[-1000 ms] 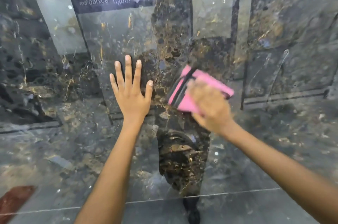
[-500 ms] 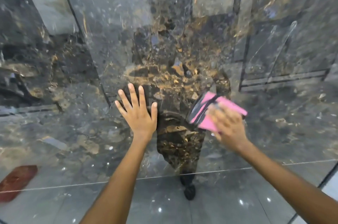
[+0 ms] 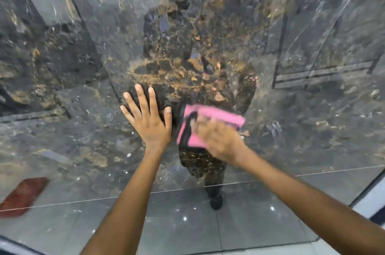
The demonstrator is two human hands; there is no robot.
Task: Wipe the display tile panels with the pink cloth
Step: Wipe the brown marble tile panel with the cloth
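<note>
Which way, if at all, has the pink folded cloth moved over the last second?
Yes: the pink folded cloth has moved down and left, nearer the thin pale joint line below.

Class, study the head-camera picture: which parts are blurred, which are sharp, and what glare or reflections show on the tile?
In the head view, the right hand and pink cloth are smeared by motion blur; the left hand, flat on the tile panel, is sharp. The glossy panel mirrors the person and small ceiling-light specks, and its straight edges bow with wide-angle distortion.
</note>
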